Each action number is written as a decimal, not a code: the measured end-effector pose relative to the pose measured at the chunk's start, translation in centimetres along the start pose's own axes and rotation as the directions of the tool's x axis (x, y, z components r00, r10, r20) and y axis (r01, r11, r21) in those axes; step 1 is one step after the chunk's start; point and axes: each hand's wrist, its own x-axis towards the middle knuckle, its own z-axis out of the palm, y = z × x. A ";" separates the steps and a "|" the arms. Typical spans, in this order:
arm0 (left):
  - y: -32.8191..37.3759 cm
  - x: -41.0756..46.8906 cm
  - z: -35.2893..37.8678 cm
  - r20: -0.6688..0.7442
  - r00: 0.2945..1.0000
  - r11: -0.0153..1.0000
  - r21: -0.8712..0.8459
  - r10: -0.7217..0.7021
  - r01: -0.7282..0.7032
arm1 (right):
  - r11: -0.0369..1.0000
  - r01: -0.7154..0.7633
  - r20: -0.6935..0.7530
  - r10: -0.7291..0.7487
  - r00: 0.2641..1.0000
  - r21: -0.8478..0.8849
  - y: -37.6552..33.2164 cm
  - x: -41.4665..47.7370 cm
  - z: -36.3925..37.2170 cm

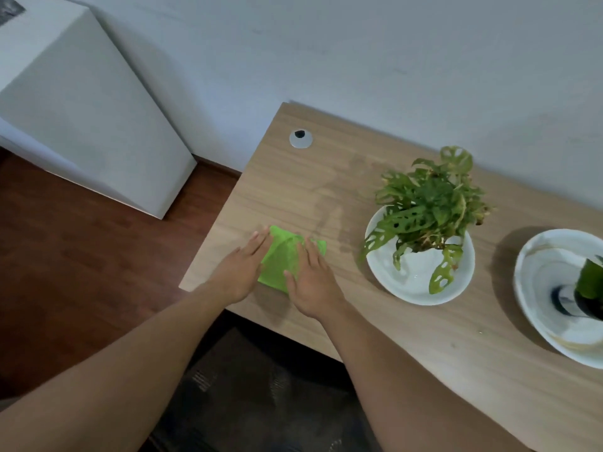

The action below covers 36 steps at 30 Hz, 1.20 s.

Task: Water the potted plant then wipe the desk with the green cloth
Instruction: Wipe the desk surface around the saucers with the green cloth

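Observation:
A bright green cloth (283, 256) lies flat on the wooden desk (408, 337) near its left front corner. My left hand (239, 272) rests flat on the cloth's left edge, fingers stretched out. My right hand (311, 282) lies palm down on the cloth's right part, fingers straight. Neither hand grips the cloth. To the right, a leafy potted plant (427, 203) with holed leaves stands in a white dish (411, 288). A faint damp streak (329, 197) marks the desk between the cloth and the plant.
A second white marbled dish (551, 275) with a dark pot and a leaf sits at the right edge. A white cable grommet (300, 138) is set in the desk's far left corner. A white cabinet (81, 109) stands on the wooden floor to the left.

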 end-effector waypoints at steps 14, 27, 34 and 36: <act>1.1 -0.8 4.0 -0.186 0.977 0.925 0.380 0.105 -0.027 | 0.973 -0.019 -0.010 0.017 1.000 -0.231 4.1 -2.2 2.4; 11.8 -0.1 10.2 -0.258 0.960 0.981 0.187 0.105 -0.057 | 0.946 -0.040 -0.136 -0.004 0.991 -0.320 17.9 -14.5 1.3; 18.8 1.0 13.7 -0.274 0.949 0.976 0.191 0.156 -0.105 | 0.935 -0.097 -0.149 0.048 0.988 -0.340 27.3 -21.1 -1.2; 20.1 1.0 14.4 -0.239 0.943 0.957 0.231 0.231 -0.176 | 0.926 -0.117 -0.154 0.065 0.986 -0.360 29.9 -22.8 -2.4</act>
